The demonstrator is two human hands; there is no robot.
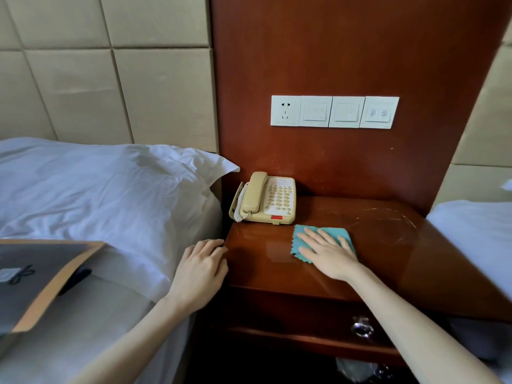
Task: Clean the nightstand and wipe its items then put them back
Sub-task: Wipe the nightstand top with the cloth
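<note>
Teal cloth (332, 233), thin, soft and light, apt to bunch or skid on the glossy counter (388, 239): pinned flat under the right hand (329, 253), fingers straight, gripping nothing. Best pinched at the zigzag edge left of the thumb. Beige telephone (266, 198) just beyond the fingertips, rigid, handset loose. Left hand (201, 267) resting loosely curled against the counter's corner by the bed (97, 195).

Glossy wood nightstand (388, 245); teal cloth (332, 234); plastic phone (279, 200).

right hand (329, 253) flat on teal cloth (318, 242) on nightstand (388, 239) | left hand (202, 264) at nightstand's left edge | phone (266, 199) at back-left
</note>
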